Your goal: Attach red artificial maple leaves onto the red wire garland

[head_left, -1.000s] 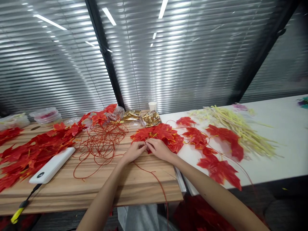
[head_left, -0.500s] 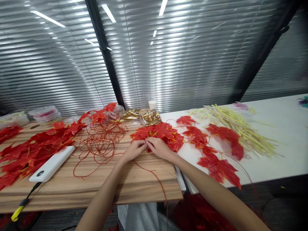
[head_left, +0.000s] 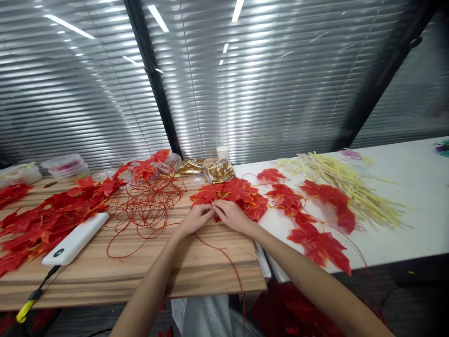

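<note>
My left hand (head_left: 197, 219) and my right hand (head_left: 229, 214) meet fingertip to fingertip at the near edge of a pile of red artificial maple leaves (head_left: 242, 191). Both are closed in a pinch; whatever sits between the fingers is too small and covered to make out. Thin red cord (head_left: 229, 258) passes by my left hand and runs down over the table's front edge. Left of my hands lies a loose tangle of the same cord (head_left: 150, 201). More maple leaves (head_left: 321, 245), strung along cord, spread out to the right.
A white power bank (head_left: 75, 239) with a cable lies on the wooden table (head_left: 210, 281), beside heaped red leaves (head_left: 52, 217). Gold packets (head_left: 220, 171) and a paper cup (head_left: 222, 152) stand at the back. Pale yellow strips (head_left: 354, 192) cover part of the white table (head_left: 417, 210).
</note>
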The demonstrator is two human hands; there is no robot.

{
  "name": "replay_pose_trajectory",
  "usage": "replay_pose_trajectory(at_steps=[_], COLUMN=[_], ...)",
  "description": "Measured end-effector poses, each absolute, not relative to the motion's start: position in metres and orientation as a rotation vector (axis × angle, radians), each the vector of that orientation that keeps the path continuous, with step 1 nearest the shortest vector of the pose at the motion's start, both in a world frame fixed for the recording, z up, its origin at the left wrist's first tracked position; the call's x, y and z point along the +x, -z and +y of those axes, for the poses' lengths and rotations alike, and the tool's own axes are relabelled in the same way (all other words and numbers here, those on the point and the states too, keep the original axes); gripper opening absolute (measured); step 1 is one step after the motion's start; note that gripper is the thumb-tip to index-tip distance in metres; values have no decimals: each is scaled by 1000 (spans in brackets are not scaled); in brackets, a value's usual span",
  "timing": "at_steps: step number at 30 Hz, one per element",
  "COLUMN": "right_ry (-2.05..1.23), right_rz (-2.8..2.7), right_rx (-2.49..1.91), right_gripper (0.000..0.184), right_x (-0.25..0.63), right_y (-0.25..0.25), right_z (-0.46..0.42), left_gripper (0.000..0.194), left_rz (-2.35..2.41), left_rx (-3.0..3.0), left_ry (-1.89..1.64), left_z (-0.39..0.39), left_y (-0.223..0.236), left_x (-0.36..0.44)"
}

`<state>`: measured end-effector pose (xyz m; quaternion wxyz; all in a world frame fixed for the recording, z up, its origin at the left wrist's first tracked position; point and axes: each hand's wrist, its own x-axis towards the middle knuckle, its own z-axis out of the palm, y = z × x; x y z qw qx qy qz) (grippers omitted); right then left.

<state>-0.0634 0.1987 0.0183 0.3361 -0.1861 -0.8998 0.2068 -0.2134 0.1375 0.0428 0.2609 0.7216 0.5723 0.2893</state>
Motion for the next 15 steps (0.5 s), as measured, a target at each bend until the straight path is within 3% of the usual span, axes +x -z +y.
replay_pose_trajectory(at_steps=[15], right_ry=[-543], right_rz=[-2354], right_rx=[-495], right_gripper=[19], right_x=[-64], right_y=[-19], right_z=[199], left_gripper=[32], left_rz=[1547], left_rx=[1991], left_ry=[-772], left_z=[138], left_y=[-42], left_x=[-214])
